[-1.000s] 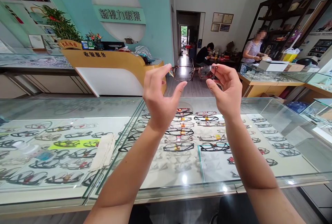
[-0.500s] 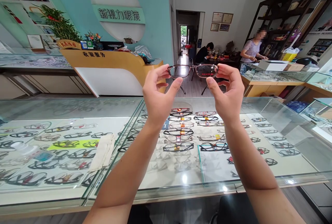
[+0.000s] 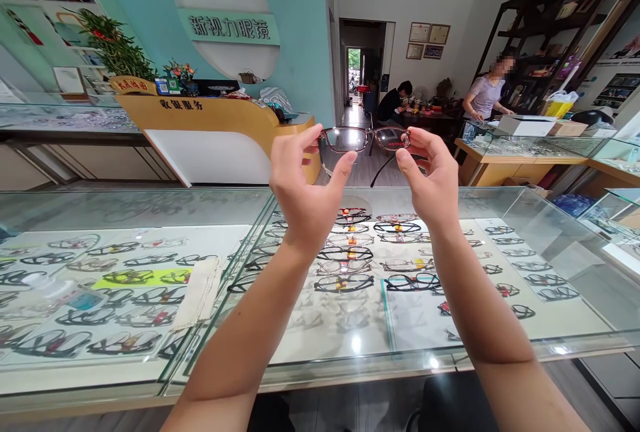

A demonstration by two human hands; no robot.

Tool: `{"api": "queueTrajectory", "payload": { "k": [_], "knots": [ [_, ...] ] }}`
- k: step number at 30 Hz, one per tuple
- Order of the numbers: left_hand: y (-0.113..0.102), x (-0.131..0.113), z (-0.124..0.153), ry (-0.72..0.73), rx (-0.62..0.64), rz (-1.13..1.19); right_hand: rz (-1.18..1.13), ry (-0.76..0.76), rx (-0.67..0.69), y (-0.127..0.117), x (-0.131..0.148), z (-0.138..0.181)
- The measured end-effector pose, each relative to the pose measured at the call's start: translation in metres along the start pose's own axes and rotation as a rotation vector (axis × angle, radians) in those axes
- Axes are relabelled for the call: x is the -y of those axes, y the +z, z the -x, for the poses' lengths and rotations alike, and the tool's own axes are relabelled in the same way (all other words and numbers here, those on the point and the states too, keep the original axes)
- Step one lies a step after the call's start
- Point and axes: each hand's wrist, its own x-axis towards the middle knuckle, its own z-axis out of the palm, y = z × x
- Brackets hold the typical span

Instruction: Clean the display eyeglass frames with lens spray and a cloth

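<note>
A pair of dark-framed eyeglasses (image 3: 370, 139) is held up above the glass display case (image 3: 310, 365). Red lettering shows on the lens at the right, and the temples hang unfolded behind the frame. My left hand (image 3: 307, 182) grips its left end with fingertips and thumb. At the other end my right hand (image 3: 431, 175) pinches the frame near the hinge. Beneath my hands, rows of eyeglasses (image 3: 345, 253) lie inside the case. One black pair (image 3: 413, 282) rests by a blue-edged panel.
A beige cloth (image 3: 199, 292) and a clear bottle (image 3: 65, 292) are on the left case. Beyond stands a yellow-and-white counter (image 3: 215, 145). One person (image 3: 484, 95) stands at another display case at the right; another person (image 3: 395, 102) sits at a table at the back.
The eyeglasses have turned, their right end swinging away and slightly left. My right hand has shifted left with them; my left hand has moved only slightly.
</note>
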Motion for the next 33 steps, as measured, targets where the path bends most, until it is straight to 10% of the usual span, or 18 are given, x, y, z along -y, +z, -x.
{"api": "queueTrajectory", "payload": {
  "k": [14, 33],
  "knots": [
    [0.012, 0.049, -0.003, -0.030, 0.153, 0.262, 0.122, -0.279, -0.158, 0.008, -0.003, 0.006],
    [0.010, 0.034, 0.005, 0.128, -0.007, 0.116, -0.046, -0.222, -0.079, 0.013, -0.013, 0.002]
  ]
}}
